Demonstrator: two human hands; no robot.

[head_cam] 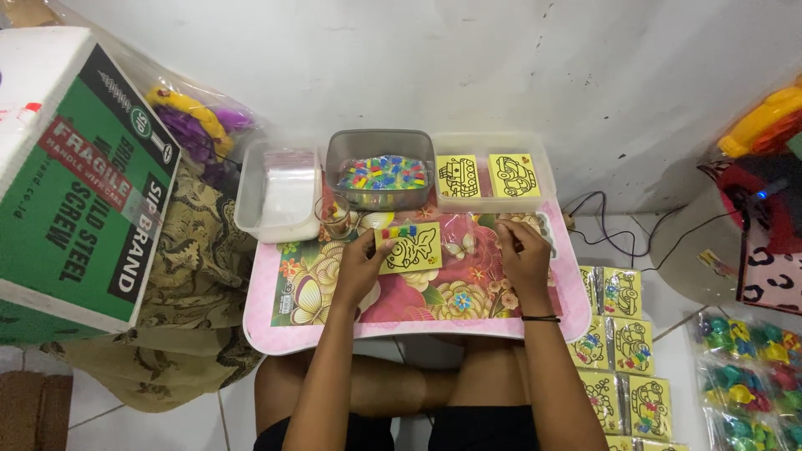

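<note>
A single head-worn camera looks steeply down and forward from above the seated person's lap, close over the pink flowered tabletop [418,321], which fills the middle of the view, with the white wall [468,67] beyond it and the floor [167,422] to either side.

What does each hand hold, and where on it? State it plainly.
Left hand pinches the yellow fish card at its left edge. Right hand grips a clear bag; where, cannot be told.

A yellow card [411,248] was held on the floral table [434,305] by the left hand [361,266]; a clear bag [528,224] was pinched by the right hand [525,255].
</note>
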